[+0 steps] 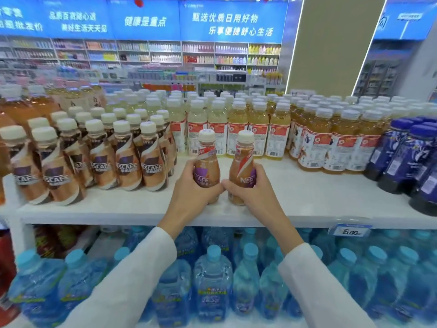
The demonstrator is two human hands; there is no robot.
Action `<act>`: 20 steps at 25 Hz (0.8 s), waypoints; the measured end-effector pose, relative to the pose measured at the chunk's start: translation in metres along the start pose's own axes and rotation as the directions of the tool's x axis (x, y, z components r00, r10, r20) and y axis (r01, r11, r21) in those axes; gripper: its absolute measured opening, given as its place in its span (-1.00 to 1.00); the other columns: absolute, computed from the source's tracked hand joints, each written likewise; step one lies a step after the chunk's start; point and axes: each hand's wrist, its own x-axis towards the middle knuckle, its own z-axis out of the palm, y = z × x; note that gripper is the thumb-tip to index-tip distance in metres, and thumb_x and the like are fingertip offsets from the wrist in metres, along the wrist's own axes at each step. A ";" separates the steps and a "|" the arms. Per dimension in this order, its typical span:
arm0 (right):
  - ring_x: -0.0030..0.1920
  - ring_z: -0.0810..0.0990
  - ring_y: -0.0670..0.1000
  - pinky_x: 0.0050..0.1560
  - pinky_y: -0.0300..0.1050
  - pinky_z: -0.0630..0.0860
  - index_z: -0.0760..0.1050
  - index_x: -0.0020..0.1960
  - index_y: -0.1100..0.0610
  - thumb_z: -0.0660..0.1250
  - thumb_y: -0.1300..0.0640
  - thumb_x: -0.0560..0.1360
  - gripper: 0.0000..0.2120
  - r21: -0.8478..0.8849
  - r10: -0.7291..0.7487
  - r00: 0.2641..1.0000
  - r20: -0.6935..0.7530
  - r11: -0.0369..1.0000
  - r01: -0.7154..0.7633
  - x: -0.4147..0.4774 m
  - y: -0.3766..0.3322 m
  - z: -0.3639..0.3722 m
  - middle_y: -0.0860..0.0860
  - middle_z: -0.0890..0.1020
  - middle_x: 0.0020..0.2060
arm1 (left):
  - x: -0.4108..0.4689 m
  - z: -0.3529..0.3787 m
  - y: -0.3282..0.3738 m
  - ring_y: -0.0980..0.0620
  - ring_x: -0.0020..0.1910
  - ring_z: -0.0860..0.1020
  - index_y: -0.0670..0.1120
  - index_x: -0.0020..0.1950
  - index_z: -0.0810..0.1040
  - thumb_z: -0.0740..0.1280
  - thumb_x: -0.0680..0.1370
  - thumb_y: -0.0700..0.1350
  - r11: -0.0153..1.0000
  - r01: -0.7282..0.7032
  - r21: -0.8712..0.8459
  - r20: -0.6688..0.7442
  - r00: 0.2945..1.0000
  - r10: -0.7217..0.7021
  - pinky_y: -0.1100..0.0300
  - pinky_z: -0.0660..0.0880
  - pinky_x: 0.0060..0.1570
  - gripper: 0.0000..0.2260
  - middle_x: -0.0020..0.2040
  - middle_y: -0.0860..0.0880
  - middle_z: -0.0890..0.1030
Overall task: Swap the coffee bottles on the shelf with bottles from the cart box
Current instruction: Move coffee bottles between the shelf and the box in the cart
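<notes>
Here, each hand around a coffee bottle.

blue banners with white chinese text run above far wall shelves packed with toiletries. an olive pillar edged by light strips rises at right. a price tag hangs on the white shelf edge.

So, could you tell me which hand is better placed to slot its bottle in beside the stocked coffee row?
Probably the left hand: its coffee bottle stands nearer the coffee row, with bare shelf between.
</notes>
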 end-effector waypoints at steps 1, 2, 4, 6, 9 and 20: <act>0.10 0.63 -0.11 -0.01 -0.25 0.60 0.39 0.33 0.00 0.59 0.15 0.37 -0.38 -0.008 0.012 1.000 0.023 1.000 -0.012 -0.001 0.003 -0.005 -0.09 0.63 0.12 | 0.001 -0.006 -0.005 0.31 -0.05 0.62 0.08 0.31 0.42 0.62 0.36 -0.12 1.000 0.030 -0.001 0.066 0.997 -0.030 0.40 0.55 -0.13 -0.39 0.08 0.17 0.62; 0.14 0.62 -0.09 0.06 -0.22 0.60 0.38 0.36 0.00 0.59 0.22 0.35 -0.33 -0.013 0.020 0.999 0.032 1.000 -0.020 -0.002 0.006 -0.008 -0.09 0.62 0.15 | 0.001 -0.011 -0.008 0.26 0.00 0.63 0.07 0.31 0.44 0.63 0.34 -0.16 0.998 0.063 0.000 0.108 0.992 -0.062 0.37 0.57 -0.08 -0.38 0.11 0.14 0.63; 0.16 0.60 -0.07 0.16 -0.15 0.59 0.39 0.38 -0.01 0.62 0.22 0.30 -0.26 -0.097 -0.002 0.999 -0.042 0.995 -0.002 -0.003 0.009 -0.008 -0.10 0.60 0.17 | 0.000 -0.016 -0.012 0.23 0.03 0.62 0.04 0.27 0.48 0.65 0.31 -0.18 0.996 0.081 0.039 0.086 0.993 -0.084 0.34 0.57 -0.01 -0.39 0.11 0.15 0.64; 0.12 0.57 -0.12 0.11 -0.17 0.58 0.37 0.37 -0.02 0.66 0.03 0.26 -0.23 -0.256 -0.057 0.992 -0.116 0.966 0.025 -0.006 0.010 0.000 -0.13 0.56 0.16 | -0.003 -0.014 -0.011 0.26 -0.03 0.61 0.02 0.21 0.49 0.68 0.27 -0.10 0.993 0.078 0.092 -0.009 0.997 -0.077 0.38 0.53 -0.09 -0.41 0.08 0.18 0.62; 0.13 0.56 -0.14 0.08 -0.20 0.57 0.34 0.39 -0.02 0.66 -0.11 0.24 -0.17 -0.272 -0.054 0.992 -0.115 0.962 0.021 -0.012 0.012 0.002 -0.13 0.55 0.18 | -0.010 -0.008 -0.009 0.22 -0.12 0.63 0.01 0.18 0.50 0.68 0.26 0.02 0.986 0.072 0.152 -0.097 0.994 -0.057 0.40 0.51 -0.22 -0.41 0.06 0.15 0.60; 0.06 0.62 -0.10 -0.01 -0.27 0.53 0.50 0.21 0.06 0.60 0.13 0.35 -0.51 -0.196 -0.048 0.981 -0.186 0.980 0.011 0.072 0.019 0.012 -0.08 0.64 0.08 | 0.072 0.013 -0.024 0.08 -0.01 0.64 -0.04 0.25 0.58 0.68 0.25 -0.01 0.977 0.130 0.169 -0.163 0.981 -0.102 0.13 0.59 0.03 -0.39 0.08 0.05 0.69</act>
